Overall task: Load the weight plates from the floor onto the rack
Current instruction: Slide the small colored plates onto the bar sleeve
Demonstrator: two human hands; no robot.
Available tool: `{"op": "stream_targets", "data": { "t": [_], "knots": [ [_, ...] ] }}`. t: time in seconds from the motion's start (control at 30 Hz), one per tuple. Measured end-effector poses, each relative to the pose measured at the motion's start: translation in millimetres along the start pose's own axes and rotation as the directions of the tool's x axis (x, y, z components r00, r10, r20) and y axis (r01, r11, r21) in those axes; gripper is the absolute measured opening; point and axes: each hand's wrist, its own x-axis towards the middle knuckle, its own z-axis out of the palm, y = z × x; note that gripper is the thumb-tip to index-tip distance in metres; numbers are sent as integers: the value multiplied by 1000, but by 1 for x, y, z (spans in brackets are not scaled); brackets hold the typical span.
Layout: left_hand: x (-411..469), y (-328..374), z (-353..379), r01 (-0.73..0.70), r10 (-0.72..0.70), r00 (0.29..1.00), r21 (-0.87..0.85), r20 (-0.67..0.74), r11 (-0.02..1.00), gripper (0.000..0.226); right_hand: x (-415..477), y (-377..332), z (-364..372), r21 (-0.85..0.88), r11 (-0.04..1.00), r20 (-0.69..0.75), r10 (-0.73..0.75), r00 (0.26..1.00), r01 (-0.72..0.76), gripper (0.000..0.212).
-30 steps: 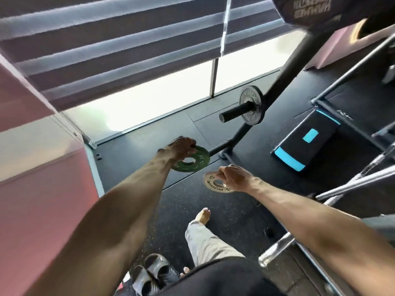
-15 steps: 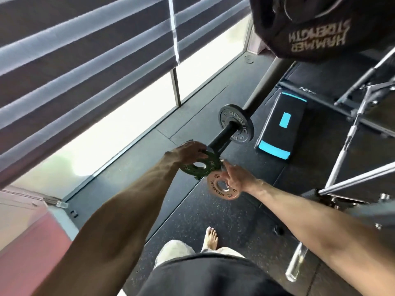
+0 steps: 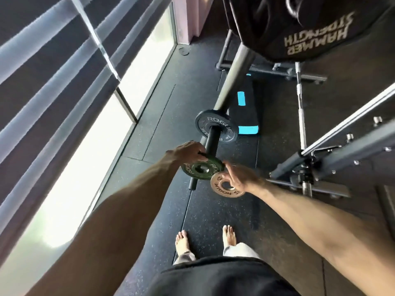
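Head view. Nearest the camera, below both hands, two bare feet (image 3: 229, 237) stand on the dark speckled floor (image 3: 213, 212).

The left hand (image 3: 188, 151) is closed on the far left rim of a green weight plate (image 3: 211, 165), fingers curled over the edge, and carries it nearly flat and clear of the floor. The right hand (image 3: 239, 177), just beside the left, pinches a smaller tan weight plate (image 3: 220, 186) marked ROGUE at its right rim. The tan plate sits just below and to the right of the green one, their edges overlapping in view. Contact between them cannot be confirmed.

Directly beyond the left hand, the black rack peg (image 3: 211, 139) points toward the hands. Its near end is hidden behind the green plate, and it cannot be told whether that plate's hole is on the peg. Farther along the peg, a grey ROGUE plate (image 3: 220, 122) is seated against the rack upright (image 3: 233, 75).

Beyond the right hand lies a black step platform (image 3: 245, 116) with blue markings. Farthest, above the right hand, hangs a large black plate (image 3: 316, 37) lettered HAMMER STRENGTH.
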Motion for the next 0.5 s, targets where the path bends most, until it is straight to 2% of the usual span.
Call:
{"op": "stream_targets", "data": {
  "t": [0.07, 0.13, 0.37, 0.5],
  "knots": [
    [7, -3, -4, -50, 49, 999, 47, 18, 998, 29, -1, -2, 7, -32, 999, -44, 33, 998, -34, 55],
    [12, -8, -5, -88, 86, 996, 73, 29, 993, 31, -7, -10, 12, 8, 999, -79, 43, 996, -42, 57],
    [23, -14, -13, -216, 213, 976, 72, 46, 974, 34, -10, -11, 25, -52, 996, -154, 64, 986, -72, 46],
    [29, -8, -24, -239, 235, 971, 83, 49, 968, 35, -7, -3, 28, -103, 986, -197, 109, 974, -132, 55]
  ]
}}
